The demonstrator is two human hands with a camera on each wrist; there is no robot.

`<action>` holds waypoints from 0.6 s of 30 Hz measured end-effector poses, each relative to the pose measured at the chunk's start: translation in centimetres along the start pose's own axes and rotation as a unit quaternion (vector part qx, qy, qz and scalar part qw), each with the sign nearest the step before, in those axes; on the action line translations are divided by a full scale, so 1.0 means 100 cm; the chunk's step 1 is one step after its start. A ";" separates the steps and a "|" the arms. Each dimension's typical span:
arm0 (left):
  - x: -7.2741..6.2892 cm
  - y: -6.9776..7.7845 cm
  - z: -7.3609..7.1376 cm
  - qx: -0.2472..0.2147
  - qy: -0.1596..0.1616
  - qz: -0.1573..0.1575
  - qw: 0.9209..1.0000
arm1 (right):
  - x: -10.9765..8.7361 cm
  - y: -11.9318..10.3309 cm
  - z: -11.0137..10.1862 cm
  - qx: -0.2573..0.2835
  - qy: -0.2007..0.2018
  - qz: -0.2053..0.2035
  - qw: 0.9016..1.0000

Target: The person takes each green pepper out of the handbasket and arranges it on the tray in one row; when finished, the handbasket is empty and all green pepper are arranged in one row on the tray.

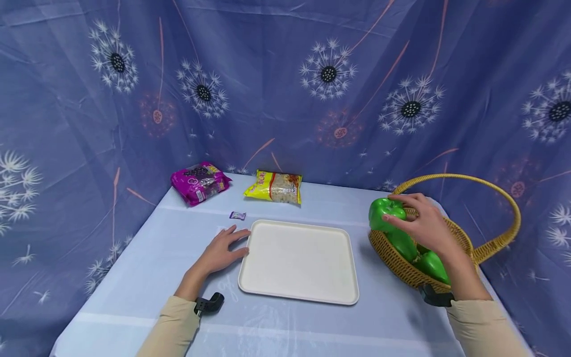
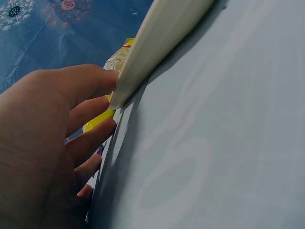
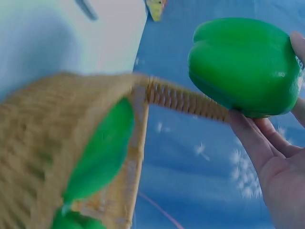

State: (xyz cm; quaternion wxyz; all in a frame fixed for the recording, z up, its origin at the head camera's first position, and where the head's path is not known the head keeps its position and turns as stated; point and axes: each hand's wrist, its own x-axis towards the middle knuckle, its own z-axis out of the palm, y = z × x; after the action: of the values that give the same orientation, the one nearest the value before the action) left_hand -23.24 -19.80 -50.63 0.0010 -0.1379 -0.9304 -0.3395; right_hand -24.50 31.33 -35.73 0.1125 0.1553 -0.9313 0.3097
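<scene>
A glossy green bell pepper (image 1: pixel 384 214) is held up by my right hand (image 1: pixel 424 220), pinched between thumb and fingers over the near-left rim of a wicker basket (image 1: pixel 457 233). The right wrist view shows the same bell pepper (image 3: pixel 243 67) raised above the basket's rim. More green peppers (image 1: pixel 431 266) lie inside the basket. My left hand (image 1: pixel 223 250) rests at the left edge of a white rectangular tray (image 1: pixel 303 260); its thumb and fingertips touch the rim with the fingers relaxed. In the left wrist view, the fingers (image 2: pixel 90 114) lie along the tray's edge (image 2: pixel 143 52).
Behind the tray lie a purple packet (image 1: pixel 200 182) and a yellow clear-fronted packet (image 1: pixel 274 187). A small purple wrapped sweet (image 1: pixel 238 215) sits near the tray's back left corner. The basket's tall handle (image 1: pixel 513 213) arches up on the right. A blue dandelion-print curtain (image 1: pixel 267 89) surrounds the table.
</scene>
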 end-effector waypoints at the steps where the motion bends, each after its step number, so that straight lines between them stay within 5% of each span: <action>1: 0.001 0.000 0.001 -0.001 -0.001 0.002 1.000 | 0.002 -0.003 0.004 -0.002 0.000 -0.005 1.000; 8: -0.001 0.000 0.001 -0.006 -0.002 0.007 1.000 | 0.020 -0.020 0.040 -0.010 -0.006 -0.032 0.999; 18: -0.003 0.001 -0.001 0.003 -0.010 -0.022 1.000 | 0.042 -0.033 0.082 0.052 -0.050 -0.044 0.996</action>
State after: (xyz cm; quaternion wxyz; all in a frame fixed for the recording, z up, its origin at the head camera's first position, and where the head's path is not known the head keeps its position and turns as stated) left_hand -22.89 -19.87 -50.46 -0.0153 -0.1211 -0.9342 -0.3352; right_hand -28.14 22.89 -39.04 0.0709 0.2173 -0.9108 0.3439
